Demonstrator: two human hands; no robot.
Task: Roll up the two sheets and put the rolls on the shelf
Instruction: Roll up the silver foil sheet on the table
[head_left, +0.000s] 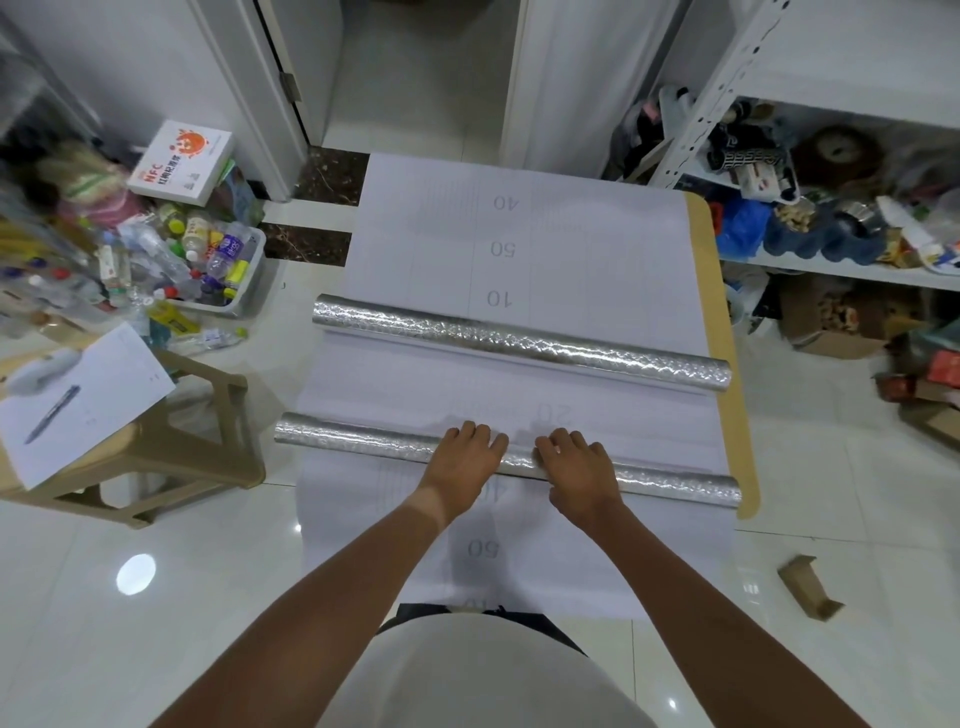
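Two white-backed sheets with printed numbers lie on the floor, each partly wound into a silver embossed roll. The near roll (358, 441) crosses the near sheet (519, 566) from left to right. My left hand (465, 460) and my right hand (579, 465) lie side by side on the middle of this roll, fingers curled over its top. The far roll (519, 340) lies apart from both hands, across the far sheet (571, 244). A white metal shelf unit (852, 270) stands at the right.
A tan mat (727, 364) shows under the sheets' right edge. A beige stool (171, 457) with paper and a pen stands at the left, behind it a bin of bottles (208, 260). A cardboard scrap (808, 587) lies on the tiles at the right. The shelf is cluttered.
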